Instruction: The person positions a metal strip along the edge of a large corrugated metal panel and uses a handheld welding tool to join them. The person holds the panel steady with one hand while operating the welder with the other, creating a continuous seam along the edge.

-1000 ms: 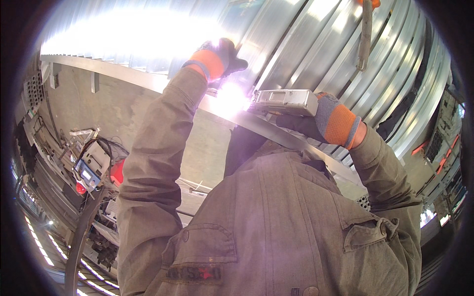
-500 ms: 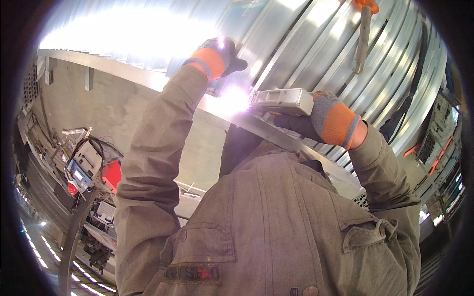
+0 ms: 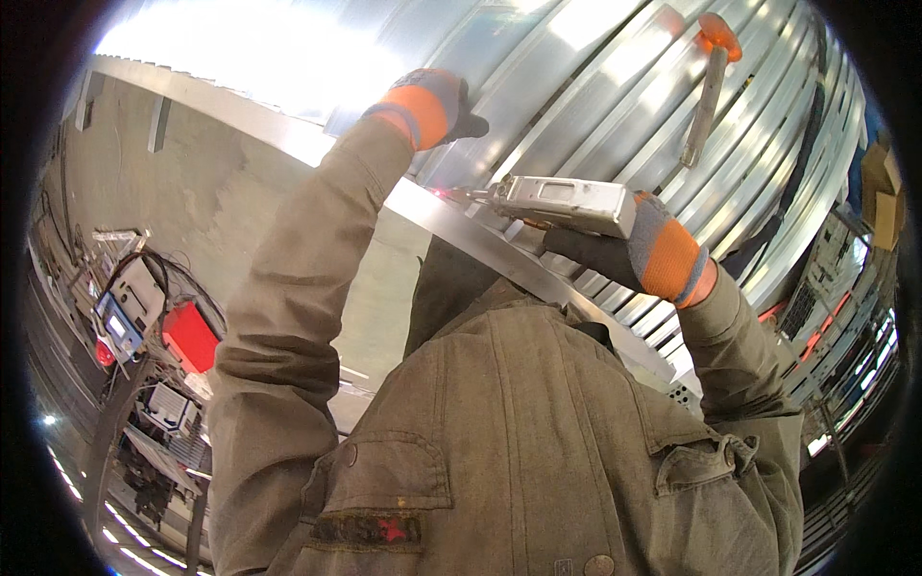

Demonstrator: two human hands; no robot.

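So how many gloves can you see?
2: one glove on the left hand, the other glove on the right hand, which holds the silver tool. Others might be hidden.

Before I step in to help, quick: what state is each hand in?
Left hand: over the metal slats; open or closed cannot be told, fingers partly hidden.
Right hand: closed, holding the silver handheld tool.

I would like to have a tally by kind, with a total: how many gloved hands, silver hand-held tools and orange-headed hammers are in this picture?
Gloved hands: 2 (left hand, right hand)
Silver hand-held tool: 1
Orange-headed hammer: 1
Total: 4
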